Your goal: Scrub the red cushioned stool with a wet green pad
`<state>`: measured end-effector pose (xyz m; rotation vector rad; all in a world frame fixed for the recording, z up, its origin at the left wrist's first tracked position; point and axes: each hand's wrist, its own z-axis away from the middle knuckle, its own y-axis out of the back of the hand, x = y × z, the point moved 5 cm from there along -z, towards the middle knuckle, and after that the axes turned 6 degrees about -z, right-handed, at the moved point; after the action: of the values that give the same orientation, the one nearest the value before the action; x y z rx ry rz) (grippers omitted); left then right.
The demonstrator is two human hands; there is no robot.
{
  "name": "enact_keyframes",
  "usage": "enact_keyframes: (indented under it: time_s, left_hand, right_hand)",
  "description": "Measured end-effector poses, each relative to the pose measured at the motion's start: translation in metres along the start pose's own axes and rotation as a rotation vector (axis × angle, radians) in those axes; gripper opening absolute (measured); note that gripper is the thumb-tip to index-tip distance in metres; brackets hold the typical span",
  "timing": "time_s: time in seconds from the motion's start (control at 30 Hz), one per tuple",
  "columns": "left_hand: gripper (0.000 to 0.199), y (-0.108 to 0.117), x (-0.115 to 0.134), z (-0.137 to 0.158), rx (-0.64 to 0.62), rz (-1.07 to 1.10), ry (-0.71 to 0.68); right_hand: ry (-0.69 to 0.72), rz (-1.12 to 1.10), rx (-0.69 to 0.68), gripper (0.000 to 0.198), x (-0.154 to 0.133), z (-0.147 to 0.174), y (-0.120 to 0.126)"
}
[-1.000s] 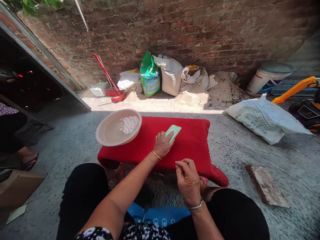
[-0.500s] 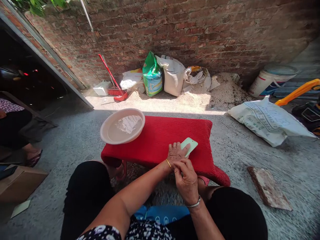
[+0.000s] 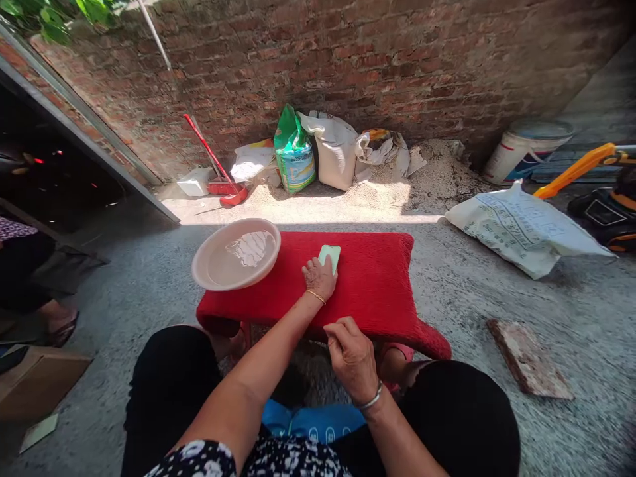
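Note:
A light green phone (image 3: 330, 254) is over the red cloth-covered bench (image 3: 370, 285), near its middle. My left hand (image 3: 320, 279), with a gold bracelet at the wrist, grips the phone: the thumb lies across its face and the fingers are at its left side. My right hand (image 3: 352, 356) is just off the bench's near edge, above my lap. Its fingers are curled in towards the thumb, and nothing shows between them. On the bench's left end stands a pale pink basin (image 3: 203, 268) with water in it.
A brick wall (image 3: 348, 59) runs along the back, with a green bag (image 3: 294, 149), a white sack (image 3: 335, 152) and a red broom (image 3: 211, 149) before it. Right are a printed sack (image 3: 527, 228) and a brick slab (image 3: 529, 358). Another person's foot (image 3: 62, 321) shows left.
My left hand has moved left and farther away with the phone, which now points more straight ahead. My right hand has come away from the left wrist, back towards my lap.

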<state>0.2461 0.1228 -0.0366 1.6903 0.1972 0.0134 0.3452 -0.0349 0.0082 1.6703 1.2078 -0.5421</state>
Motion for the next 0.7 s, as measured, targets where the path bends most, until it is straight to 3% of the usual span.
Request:
enact_keyframes:
  time_s: [0.1,0.2,0.27,0.4,0.5,0.6,0.7]
  left_hand:
    - [0.052,0.003,0.069,0.03,0.011,0.062,-0.32]
    - [0.049,0.012,0.095,0.047,0.04,0.128,-0.461]
    - [0.048,0.015,0.075,0.04,0.046,0.122,-0.365]
    - [0.048,0.015,-0.017,0.008,0.037,0.026,0.027]
    - [0.049,0.011,-0.066,-0.003,-0.004,-0.037,0.16]
    - [0.049,0.005,-0.067,0.013,-0.009,-0.08,0.1]
    - [0.05,0.0,-0.027,0.05,0.01,-0.078,-0.098]
  right_hand:
    - [0.026,-0.002,-0.022,0.022,-0.004,0.001,-0.003]
    - [0.056,-0.013,-0.029,0.023,-0.008,0.001,-0.002]
    - [0.07,-0.026,-0.019,0.023,-0.009,0.001,0.001]
    - [0.086,-0.032,0.009,0.022,-0.012,0.001,0.007]
    - [0.099,-0.04,-0.009,0.022,-0.018,0.002,0.005]
    - [0.108,-0.042,-0.05,0.023,-0.023,0.003,-0.001]
    - [0.111,-0.045,-0.066,0.024,-0.027,0.004,-0.003]
